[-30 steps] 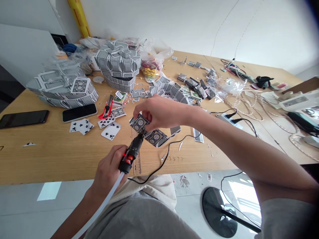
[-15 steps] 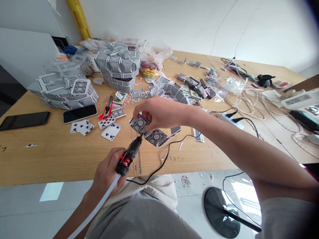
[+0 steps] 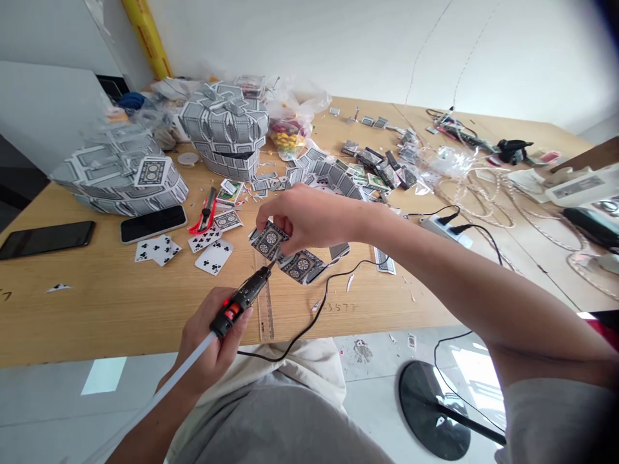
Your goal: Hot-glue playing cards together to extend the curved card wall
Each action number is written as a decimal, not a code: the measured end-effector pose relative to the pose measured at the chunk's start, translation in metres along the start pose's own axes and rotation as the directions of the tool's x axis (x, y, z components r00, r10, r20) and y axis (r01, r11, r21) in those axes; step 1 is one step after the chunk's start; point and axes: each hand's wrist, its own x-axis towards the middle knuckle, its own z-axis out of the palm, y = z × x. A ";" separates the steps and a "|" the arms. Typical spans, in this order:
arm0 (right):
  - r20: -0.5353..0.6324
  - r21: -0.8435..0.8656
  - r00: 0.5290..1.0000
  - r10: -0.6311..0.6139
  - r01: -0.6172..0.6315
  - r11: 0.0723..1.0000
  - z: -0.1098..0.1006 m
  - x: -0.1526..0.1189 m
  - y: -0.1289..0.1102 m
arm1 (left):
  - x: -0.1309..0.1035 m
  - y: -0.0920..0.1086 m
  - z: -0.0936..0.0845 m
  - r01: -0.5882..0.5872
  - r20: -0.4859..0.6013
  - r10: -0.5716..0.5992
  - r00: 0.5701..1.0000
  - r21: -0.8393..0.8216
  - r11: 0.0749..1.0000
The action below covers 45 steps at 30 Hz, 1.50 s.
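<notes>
My left hand [image 3: 206,338] is wrapped round a black hot glue gun [image 3: 242,301], a long white glue stick [image 3: 181,370] trailing from its back end. The gun's nozzle points up and right, close to the joined playing cards [image 3: 303,265]. Those cards have dark patterned backs and form a folded strip. Fingers of my right hand [image 3: 302,219] pinch the strip near its left card [image 3: 269,241]; the fingertips partly cover it. Below the strip a clear ruler [image 3: 265,309] lies on the table. Behind my right hand stands a ring of folded cards [image 3: 329,174].
Two grey card-built baskets [image 3: 118,174] [image 3: 225,129] stand at the back left. Two phones [image 3: 48,238] [image 3: 153,223], a red utility knife [image 3: 207,212] and loose cards [image 3: 214,256] lie left. A power strip [image 3: 445,231] and rope [image 3: 483,206] are right. The gun's black cord [image 3: 309,327] crosses the front edge.
My left hand has drawn the glue gun slightly down and left, its nozzle now lower beside the cards. My right hand keeps its pinch on the strip, nearly still.
</notes>
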 end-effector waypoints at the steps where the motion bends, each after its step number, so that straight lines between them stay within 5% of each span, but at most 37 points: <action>1: 0.000 0.001 1.000 0.003 -0.003 1.000 0.001 0.000 0.000 | 0.000 0.000 0.000 0.016 0.003 -0.016 1.000 0.003 1.000; 35: -0.009 0.002 0.999 -0.035 0.035 0.999 0.003 -0.004 0.003 | 0.003 -0.013 -0.013 0.135 0.128 -0.129 0.983 -0.044 0.990; 39: -0.011 -0.006 0.999 -0.040 0.040 0.999 0.002 -0.005 0.002 | -0.003 -0.017 -0.015 0.309 0.135 -0.287 0.948 -0.196 0.930; 45: -0.008 0.009 1.000 0.019 -0.019 1.000 -0.002 -0.008 -0.001 | -0.009 -0.030 -0.011 0.571 0.177 -0.590 0.787 -0.571 0.590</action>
